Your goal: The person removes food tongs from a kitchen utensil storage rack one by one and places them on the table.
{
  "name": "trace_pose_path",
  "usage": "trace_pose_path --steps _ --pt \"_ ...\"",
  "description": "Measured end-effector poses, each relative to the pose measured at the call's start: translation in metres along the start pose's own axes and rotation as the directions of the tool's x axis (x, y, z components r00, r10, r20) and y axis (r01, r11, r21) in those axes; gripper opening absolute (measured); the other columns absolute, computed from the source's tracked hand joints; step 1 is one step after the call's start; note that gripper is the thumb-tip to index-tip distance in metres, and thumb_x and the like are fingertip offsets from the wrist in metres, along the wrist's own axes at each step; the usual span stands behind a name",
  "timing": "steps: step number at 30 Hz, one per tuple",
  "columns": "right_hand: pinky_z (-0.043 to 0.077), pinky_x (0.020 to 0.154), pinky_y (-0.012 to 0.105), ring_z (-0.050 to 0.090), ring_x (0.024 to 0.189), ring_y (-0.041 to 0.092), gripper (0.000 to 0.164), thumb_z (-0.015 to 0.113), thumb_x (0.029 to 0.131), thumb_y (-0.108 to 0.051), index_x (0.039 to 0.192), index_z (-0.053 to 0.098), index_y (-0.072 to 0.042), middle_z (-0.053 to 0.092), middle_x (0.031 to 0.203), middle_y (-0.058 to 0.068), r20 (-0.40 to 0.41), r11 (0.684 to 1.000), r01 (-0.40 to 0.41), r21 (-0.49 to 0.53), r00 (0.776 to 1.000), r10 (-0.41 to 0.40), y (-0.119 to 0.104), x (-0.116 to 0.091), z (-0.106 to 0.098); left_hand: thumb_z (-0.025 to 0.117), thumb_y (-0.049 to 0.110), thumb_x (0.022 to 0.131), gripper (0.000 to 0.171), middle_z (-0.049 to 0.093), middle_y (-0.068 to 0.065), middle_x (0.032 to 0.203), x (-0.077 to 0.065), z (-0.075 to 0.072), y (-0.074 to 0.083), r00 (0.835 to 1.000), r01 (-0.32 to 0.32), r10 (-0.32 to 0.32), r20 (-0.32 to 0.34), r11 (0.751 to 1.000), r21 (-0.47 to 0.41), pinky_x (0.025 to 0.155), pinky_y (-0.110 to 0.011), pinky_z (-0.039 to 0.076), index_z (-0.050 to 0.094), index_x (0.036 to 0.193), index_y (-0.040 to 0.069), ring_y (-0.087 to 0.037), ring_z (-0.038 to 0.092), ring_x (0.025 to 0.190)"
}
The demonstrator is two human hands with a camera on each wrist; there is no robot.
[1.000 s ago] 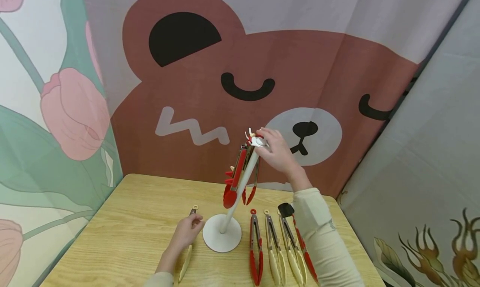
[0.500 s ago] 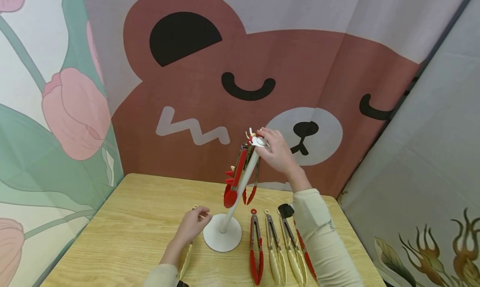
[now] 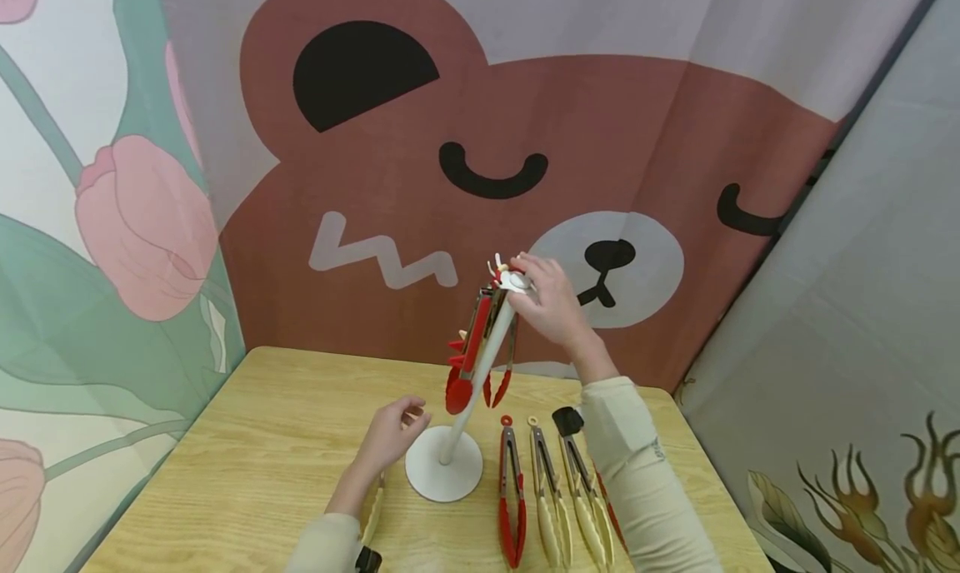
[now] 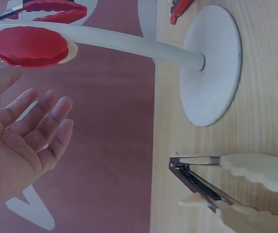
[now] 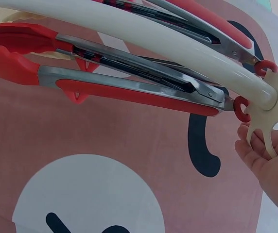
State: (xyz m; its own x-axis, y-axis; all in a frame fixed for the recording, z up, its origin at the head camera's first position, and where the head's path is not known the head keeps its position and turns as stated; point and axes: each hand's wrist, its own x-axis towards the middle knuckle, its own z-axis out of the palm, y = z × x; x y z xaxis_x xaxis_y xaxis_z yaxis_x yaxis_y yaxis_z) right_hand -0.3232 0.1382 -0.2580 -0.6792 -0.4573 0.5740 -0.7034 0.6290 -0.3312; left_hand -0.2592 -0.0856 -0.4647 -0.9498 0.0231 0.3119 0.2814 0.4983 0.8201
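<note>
On the worktop [image 3: 247, 473], a white stand [image 3: 480, 381] rests on its round base [image 3: 426, 478], with red tongs [image 5: 139, 99] hanging by their loops from its head [image 5: 264, 119]. The right hand [image 3: 552, 300] has its grip pinching the edge of that head. The left hand [image 3: 392, 433] hovers near the pole, its grip relaxed, fingers [image 4: 49, 124] slightly spread. Below that wrist, left of the base, lie cream tongs [image 4: 258, 171]; right of the base I see a red pair [image 3: 503, 506] and two cream pairs [image 3: 547, 510].

Left hand [image 3: 392, 433] now nearer the white stand [image 3: 444, 485], top of the pale tongs [image 4: 263, 171] hidden in head view.
</note>
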Motion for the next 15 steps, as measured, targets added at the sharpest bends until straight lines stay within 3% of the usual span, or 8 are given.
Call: trace_pose_path --steps 7,15 --pt "0.033 0.089 0.047 0.039 0.114 0.029 0.049 0.048 0.080 -0.023 0.122 0.052 0.000 0.046 0.129 0.016 -0.014 1.000 0.021 0.003 1.000 -0.021 -0.001 0.000 0.001 0.070 0.022 0.078 0.041 0.060 -0.009 0.099 0.010 0.001 0.010 0.999 -0.042 0.042 -0.013 0.999 -0.029 0.069 -0.036 0.048 0.057 0.111 0.002 -0.027 0.057 0.086" --pt "0.033 0.089 0.047 0.039 0.115 0.029 0.048 0.047 0.080 -0.023 0.122 0.053 0.000 0.046 0.128 0.016 -0.016 1.000 0.019 -0.002 1.000 -0.019 0.000 -0.001 0.000 0.071 0.025 0.077 0.051 0.058 -0.011 0.105 0.019 0.003 0.024 0.997 -0.072 0.070 -0.032 0.995 -0.065 0.068 -0.035 0.049 0.052 0.117 0.001 -0.029 0.056 0.090"
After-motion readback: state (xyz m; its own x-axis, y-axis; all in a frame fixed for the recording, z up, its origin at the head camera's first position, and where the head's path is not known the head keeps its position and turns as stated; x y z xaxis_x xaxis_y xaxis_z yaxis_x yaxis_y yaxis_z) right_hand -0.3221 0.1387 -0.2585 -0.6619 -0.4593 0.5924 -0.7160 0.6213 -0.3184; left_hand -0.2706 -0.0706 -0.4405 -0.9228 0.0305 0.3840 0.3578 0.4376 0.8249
